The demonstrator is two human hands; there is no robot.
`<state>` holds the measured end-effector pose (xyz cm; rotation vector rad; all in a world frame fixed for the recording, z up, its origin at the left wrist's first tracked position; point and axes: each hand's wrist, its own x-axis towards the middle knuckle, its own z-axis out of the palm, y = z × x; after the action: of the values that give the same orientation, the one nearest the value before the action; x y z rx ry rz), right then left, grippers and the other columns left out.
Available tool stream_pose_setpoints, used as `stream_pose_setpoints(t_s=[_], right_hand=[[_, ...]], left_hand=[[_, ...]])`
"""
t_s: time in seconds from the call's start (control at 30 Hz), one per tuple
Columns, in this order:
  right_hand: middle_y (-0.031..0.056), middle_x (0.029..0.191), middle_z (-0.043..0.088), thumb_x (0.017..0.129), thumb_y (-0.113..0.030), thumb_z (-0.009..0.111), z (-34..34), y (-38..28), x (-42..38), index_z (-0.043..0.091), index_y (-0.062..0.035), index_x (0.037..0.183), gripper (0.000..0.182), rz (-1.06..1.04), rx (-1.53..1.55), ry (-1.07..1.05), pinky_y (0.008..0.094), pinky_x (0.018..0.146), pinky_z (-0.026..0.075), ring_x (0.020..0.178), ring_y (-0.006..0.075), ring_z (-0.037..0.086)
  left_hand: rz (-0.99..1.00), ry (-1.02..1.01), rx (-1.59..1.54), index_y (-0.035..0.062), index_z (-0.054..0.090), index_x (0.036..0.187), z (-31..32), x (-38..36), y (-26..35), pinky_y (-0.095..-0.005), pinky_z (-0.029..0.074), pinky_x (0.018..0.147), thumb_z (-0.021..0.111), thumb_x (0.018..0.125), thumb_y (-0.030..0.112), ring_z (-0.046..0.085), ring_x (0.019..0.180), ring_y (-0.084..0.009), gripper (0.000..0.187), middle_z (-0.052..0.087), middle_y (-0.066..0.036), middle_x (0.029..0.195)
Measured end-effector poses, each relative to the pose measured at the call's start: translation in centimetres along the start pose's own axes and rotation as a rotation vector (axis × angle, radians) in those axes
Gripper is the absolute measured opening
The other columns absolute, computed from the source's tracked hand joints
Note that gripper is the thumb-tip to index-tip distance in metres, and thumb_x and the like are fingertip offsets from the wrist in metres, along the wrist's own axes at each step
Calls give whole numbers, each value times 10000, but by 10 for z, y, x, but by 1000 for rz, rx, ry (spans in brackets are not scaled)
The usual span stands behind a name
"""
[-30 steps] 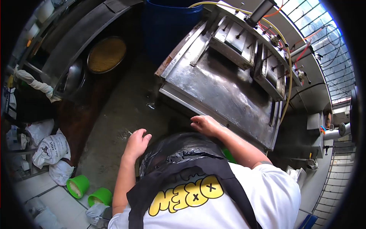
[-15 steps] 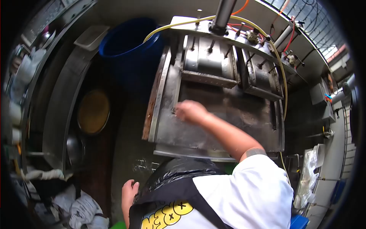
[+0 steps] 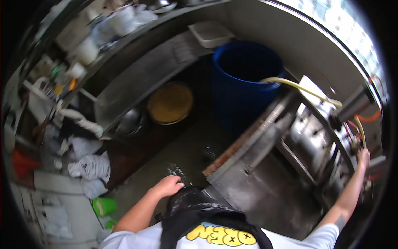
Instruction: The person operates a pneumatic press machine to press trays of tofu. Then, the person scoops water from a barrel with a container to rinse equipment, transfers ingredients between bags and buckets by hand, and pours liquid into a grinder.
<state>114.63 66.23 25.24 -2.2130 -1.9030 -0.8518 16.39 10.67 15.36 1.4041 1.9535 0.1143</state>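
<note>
My right hand [image 3: 363,158] is stretched far out to the right, over the metal press machine [image 3: 286,195]. Its fingers close around the yellow hose [image 3: 361,132] beside the machine's fittings, though the view there is small and slightly blurred. Near my waist, my left hand [image 3: 168,186] hangs above the wet floor with fingers loosely bent and apart, holding nothing. The hose's other end hangs over the rim of a blue barrel [image 3: 248,76], behind the machine. A metal cylinder [image 3: 352,103] hides part of the hose between.
A round tub with yellowish contents [image 3: 171,103] stands on the floor below a metal trough [image 3: 141,79]. A white tray [image 3: 211,34] sits at the trough's far end. White sacks [image 3: 89,167] and a green bucket [image 3: 104,206] lie left. The machine's wooden edge [image 3: 232,155] is close in front.
The view has swung left. My right hand has moved from the machine's flat plate to the hose on its far right side. My left hand has come up and forward.
</note>
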Motion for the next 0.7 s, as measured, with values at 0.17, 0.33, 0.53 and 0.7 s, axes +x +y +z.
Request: stream_pose_setpoints(t_s=[0.17, 0.33, 0.53, 0.7], right_hand=[[268, 1274, 691, 1054, -285, 357, -120, -148, -15, 592, -65, 1411, 481, 390, 96, -262, 567, 982, 532, 1185, 472, 658], [316, 1138, 709, 1081, -377, 428, 22, -101, -1, 599, 26, 1306, 492, 235, -128, 36, 586, 905, 542, 1067, 518, 676], [204, 867, 709, 1063, -450, 566, -87, -170, -13, 587, -8, 1189, 460, 655, 1049, -193, 470, 618, 540, 696, 333, 696], [184, 1065, 779, 1015, -426, 677, -164, -246, -207, 669, 50, 1279, 545, 629, 143, 450, 453, 770, 629, 901, 392, 761]], left_hand=[[-36, -111, -38, -20, 677, 1260, 5, 15, 14, -475, 517, 1047, 638, 995, 365, 652, 1206, -400, 469, 695, -251, 1246], [124, 4, -57, -33, 674, 1234, -14, 22, 27, -485, 525, 1027, 622, 1010, 354, 662, 1175, -406, 450, 700, -255, 1216], [290, -53, -88, -28, 682, 1219, -31, 42, 55, -474, 521, 1019, 622, 1007, 341, 657, 1165, -411, 430, 701, -251, 1191], [338, 26, -158, -31, 688, 1196, -42, 44, 61, -484, 527, 993, 639, 1000, 323, 664, 1143, -415, 407, 702, -254, 1176]])
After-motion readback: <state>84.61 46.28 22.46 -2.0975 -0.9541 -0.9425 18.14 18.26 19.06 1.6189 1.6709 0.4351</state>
